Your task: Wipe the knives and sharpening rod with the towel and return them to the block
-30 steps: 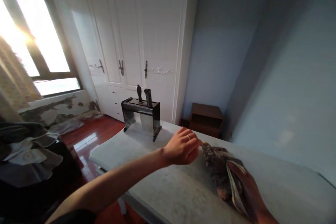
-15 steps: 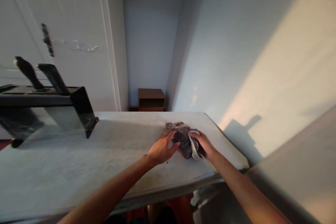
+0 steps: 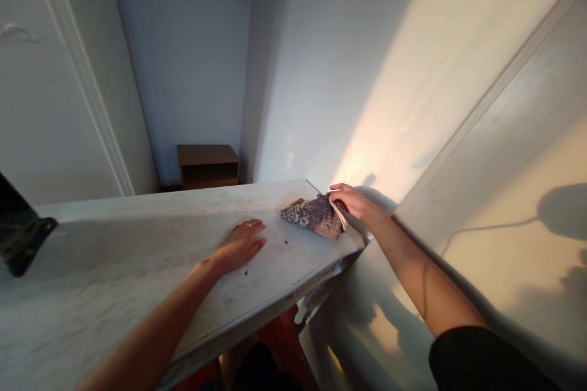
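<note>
From where I stand, the two hands are at work toward the right end of a long white surface [image 3: 137, 256]. The right hand [image 3: 353, 201] grips a patterned grey-brown cloth [image 3: 312, 218] by its pale-edged right side, the thumb and fingers closed on it. The cloth lies bunched near the surface's right end, its narrower tip pointing left. The left hand [image 3: 238, 246] is free of any object, palm down and fingers loosely spread, to the left of the cloth; whether the palm presses the surface I can't quite tell. Two dark specks [image 3: 286, 242] lie between that hand and the near edge of the cloth. Beyond the far edge sits a low brown cabinet [image 3: 208, 156]; a black stand [image 3: 27, 241] shows at far left.
</note>
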Demonstrator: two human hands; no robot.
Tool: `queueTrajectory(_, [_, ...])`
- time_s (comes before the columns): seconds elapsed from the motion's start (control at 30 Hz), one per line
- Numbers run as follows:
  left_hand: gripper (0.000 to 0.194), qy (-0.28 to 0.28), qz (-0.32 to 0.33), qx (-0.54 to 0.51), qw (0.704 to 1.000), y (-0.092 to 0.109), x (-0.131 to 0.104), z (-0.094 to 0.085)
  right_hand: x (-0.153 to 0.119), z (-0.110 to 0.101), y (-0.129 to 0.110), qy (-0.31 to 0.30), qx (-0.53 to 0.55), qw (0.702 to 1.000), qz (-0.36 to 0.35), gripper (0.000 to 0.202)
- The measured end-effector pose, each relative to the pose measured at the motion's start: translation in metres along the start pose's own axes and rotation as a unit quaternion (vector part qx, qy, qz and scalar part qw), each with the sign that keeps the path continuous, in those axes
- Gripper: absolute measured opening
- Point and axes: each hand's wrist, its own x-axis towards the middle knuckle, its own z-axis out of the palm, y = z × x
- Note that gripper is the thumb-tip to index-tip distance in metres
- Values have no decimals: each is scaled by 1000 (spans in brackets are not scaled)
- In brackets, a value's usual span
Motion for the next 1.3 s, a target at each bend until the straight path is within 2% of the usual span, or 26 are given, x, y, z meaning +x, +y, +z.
queueTrajectory(0.13, [41, -4, -3, 12, 1000, -1, -2, -3, 9, -16, 0, 100, -99, 987, -80, 51])
queueTrajectory(0.23, [39, -4, -1, 22, 1000, 2, -2, -5, 1, -12, -4, 129, -154, 964, -174, 54])
queueTrajectory(0.27, [38, -1, 0, 23, 1000, 3, -2, -5, -3, -7, -4, 117, -189, 950, -219, 55])
queueTrajectory(0.33, [37, 9, 3, 19, 1000, 4, -2, -6, -12, 7, -1, 46, -302, 896, -323, 56])
queueTrajectory(0.4, [37, 13, 6, 16, 1000, 4, -3, -6, -17, 22, 9, -45, -409, 838, -359, 51])
queueTrajectory(0.43, [37, 14, 8, 16, 1000, 4, -4, -6, -17, 29, 16, -75, -450, 819, -349, 47])
queueTrajectory(0.5, [37, 13, 10, 14, 1000, 3, -6, -7, -12, 40, 31, -109, -499, 803, -306, 42])
queueTrajectory(0.63, [39, 0, 4, 11, 1000, 5, -9, -10, 9, 48, 49, -125, -519, 807, -252, 42])
queueTrajectory(0.8, [39, -9, -8, 5, 1000, 6, -9, -11, 27, 47, 42, -130, -525, 808, -236, 38])
queueTrajectory(0.9, [38, -14, -3, -1, 1000, 5, -8, -11, 31, 49, 37, -102, -537, 809, -216, 41])
queueTrajectory(1.1, [36, -3, -3, -16, 1000, 3, -11, -11, 29, 62, 39, -8, -576, 806, -135, 45])
queueTrajectory(1.3, [36, 5, -5, -38, 999, 3, -12, -10, 25, 55, 40, 19, -604, 787, -122, 47])
